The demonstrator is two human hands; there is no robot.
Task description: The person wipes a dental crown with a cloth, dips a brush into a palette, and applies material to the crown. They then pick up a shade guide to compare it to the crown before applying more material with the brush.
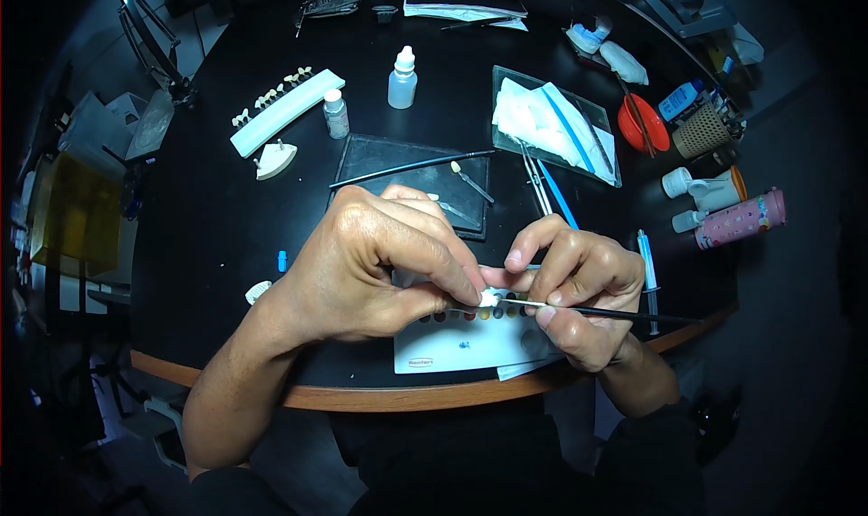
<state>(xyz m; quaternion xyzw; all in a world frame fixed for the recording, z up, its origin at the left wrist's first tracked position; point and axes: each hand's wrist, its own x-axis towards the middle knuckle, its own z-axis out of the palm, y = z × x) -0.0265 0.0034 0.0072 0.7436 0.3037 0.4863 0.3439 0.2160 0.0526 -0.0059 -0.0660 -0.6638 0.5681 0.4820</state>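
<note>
My left hand (389,263) pinches a small white tooth-shaped piece (489,297) between thumb and fingertips. Closed around a thin black-handled brush (651,316) is my right hand (583,295), and the brush tip points left, meeting or nearly meeting the white piece. Whether they touch is too small to tell. Below both hands lies a white palette card (452,346) with a row of coloured spots, partly covered by my fingers. Behind them, a dark slab (380,159) carries a long dark brush (411,168) and a small tooth-tipped stick (470,180).
A white stand (287,114) with tooth shade tabs, a small vial (335,115) and a dropper bottle (402,80) stand farther back. Right of centre are a glass plate (604,118) with white tissue, tweezers (537,183), a red bowl (637,129), a syringe (649,281) and a pink bottle (741,220).
</note>
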